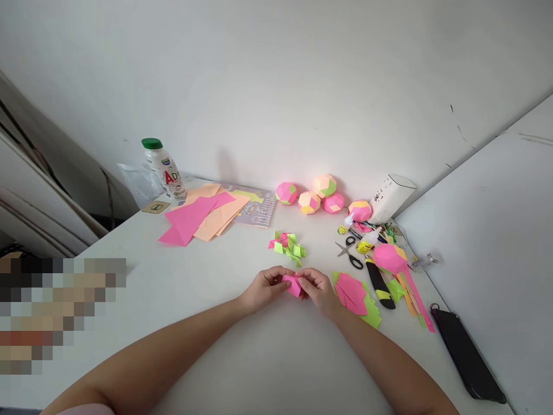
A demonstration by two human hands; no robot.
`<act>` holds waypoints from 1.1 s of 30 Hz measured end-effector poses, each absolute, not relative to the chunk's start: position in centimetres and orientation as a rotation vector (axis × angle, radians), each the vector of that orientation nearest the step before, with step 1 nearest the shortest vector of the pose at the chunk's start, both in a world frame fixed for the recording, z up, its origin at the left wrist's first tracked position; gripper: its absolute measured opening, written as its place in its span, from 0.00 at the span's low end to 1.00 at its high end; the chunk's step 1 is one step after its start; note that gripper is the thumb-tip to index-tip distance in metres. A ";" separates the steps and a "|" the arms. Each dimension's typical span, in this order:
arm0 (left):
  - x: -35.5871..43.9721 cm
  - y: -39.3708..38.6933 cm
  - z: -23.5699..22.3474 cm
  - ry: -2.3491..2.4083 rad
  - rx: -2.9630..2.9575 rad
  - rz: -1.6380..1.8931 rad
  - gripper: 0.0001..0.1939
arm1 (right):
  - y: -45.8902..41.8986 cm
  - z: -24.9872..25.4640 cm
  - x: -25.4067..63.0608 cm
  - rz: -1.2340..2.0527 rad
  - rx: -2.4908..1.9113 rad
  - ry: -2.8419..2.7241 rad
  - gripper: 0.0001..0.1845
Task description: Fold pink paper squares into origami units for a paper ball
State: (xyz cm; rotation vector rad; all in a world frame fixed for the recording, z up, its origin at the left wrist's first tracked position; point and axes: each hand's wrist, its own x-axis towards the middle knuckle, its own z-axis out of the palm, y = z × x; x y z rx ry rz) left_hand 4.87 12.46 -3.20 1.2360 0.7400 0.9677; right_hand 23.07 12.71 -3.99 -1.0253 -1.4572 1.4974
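Observation:
Between the fingertips of both hands is a small folded piece of pink paper (292, 285). My left hand (265, 290) pinches its left side, and my right hand (318, 289) grips its right side; some fingers are hidden behind the paper. Just beyond the hands lies a cluster of folded green and pink paper pieces (288, 245). Close to my right wrist is a fanned stack of pink and green cut paper (352, 295). Scissors (351, 253) with black handles rest farther out on the right.
Faceted paper balls (309, 202) line the wall. Pink and peach sheets (192, 219) overlap a notebook (259, 210) at left, beside a white bottle (166, 170). Glue bottles (367, 242), a utility knife (380, 283) and a phone (466, 354) lie on the right.

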 end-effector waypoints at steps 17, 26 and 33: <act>4.8 12.4 -3.2 0.687 1.180 0.949 0.11 | 12.5 -4.1 23.0 1.440 -1.012 -1.583 0.13; 4.8 12.5 -3.6 0.667 1.166 0.959 0.09 | 12.4 -4.3 23.1 1.414 -1.010 -1.614 0.12; 4.8 12.4 -3.6 0.675 1.168 0.965 0.09 | 12.4 -4.3 23.0 1.391 -1.032 -1.635 0.14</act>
